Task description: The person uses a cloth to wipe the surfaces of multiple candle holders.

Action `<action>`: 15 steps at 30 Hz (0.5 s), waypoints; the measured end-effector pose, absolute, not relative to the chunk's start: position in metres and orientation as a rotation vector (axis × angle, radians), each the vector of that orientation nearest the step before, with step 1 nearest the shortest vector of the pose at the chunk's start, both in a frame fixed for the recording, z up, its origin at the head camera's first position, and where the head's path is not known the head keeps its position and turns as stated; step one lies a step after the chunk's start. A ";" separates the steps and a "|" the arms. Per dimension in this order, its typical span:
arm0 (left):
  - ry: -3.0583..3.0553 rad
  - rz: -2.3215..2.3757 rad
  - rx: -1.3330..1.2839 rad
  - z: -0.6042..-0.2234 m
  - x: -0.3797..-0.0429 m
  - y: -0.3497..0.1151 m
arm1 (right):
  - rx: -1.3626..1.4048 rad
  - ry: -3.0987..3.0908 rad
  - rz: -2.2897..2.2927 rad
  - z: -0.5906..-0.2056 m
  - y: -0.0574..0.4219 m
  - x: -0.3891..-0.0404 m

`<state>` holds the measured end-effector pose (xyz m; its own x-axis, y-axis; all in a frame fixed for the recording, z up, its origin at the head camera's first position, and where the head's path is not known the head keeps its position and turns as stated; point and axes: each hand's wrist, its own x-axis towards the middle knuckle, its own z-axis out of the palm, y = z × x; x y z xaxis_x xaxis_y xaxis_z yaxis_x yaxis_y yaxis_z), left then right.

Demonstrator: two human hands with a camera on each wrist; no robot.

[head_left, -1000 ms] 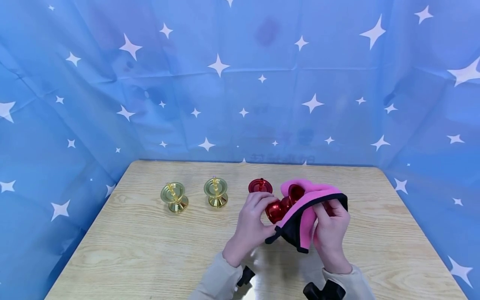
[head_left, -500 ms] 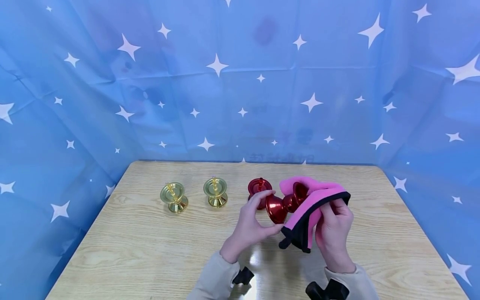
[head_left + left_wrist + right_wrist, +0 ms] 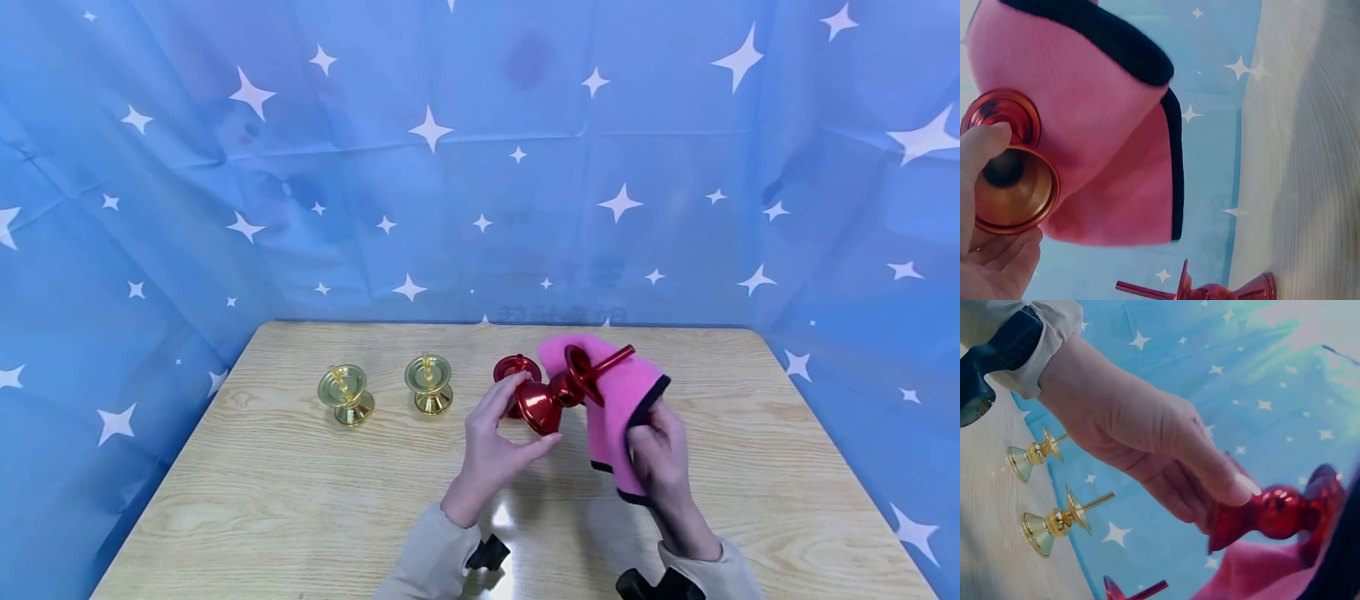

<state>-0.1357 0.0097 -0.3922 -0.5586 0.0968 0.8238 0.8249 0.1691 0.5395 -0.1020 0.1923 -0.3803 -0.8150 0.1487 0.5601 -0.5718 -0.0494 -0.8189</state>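
Tilted above the table, a shiny red metal candle holder [image 3: 542, 408] shows its flared base, round dish and thin stem. My left hand [image 3: 491, 454] grips its base between thumb and fingers; the hollow underside faces the left wrist view. A pink cloth [image 3: 633, 392] with black edging hangs from my right hand [image 3: 663, 458], which pinches it near the border. The cloth lies behind the dish and stem; whether they touch is unclear. Some right-hand fingers are hidden by the cloth. In the right wrist view the left hand [image 3: 1147, 431] holds the red base.
Another red candle holder [image 3: 517, 364] stands upright behind the held one, partly covered by it. Two gold candle holders, one farther left [image 3: 342, 385] and one nearer the middle [image 3: 429, 375], stand on the wooden table [image 3: 262, 500]. A blue star-patterned curtain [image 3: 480, 183] encloses the table.
The cloth has come away from the front of the held candle holder and now hangs behind it, leaving dish and stem uncovered. The left hand keeps its grip with the holder turned and tilted upward.
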 end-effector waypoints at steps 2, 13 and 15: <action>-1.796 -1.428 -0.849 -0.392 -0.137 0.009 | 0.389 -1.895 1.842 -0.379 0.191 -0.099; -1.780 -1.672 -0.866 -0.398 -0.138 -0.001 | 0.543 -1.905 1.435 -0.382 0.189 -0.106; -1.769 -1.733 -0.865 -0.400 -0.138 -0.002 | 0.638 -1.890 1.301 -0.381 0.194 -0.111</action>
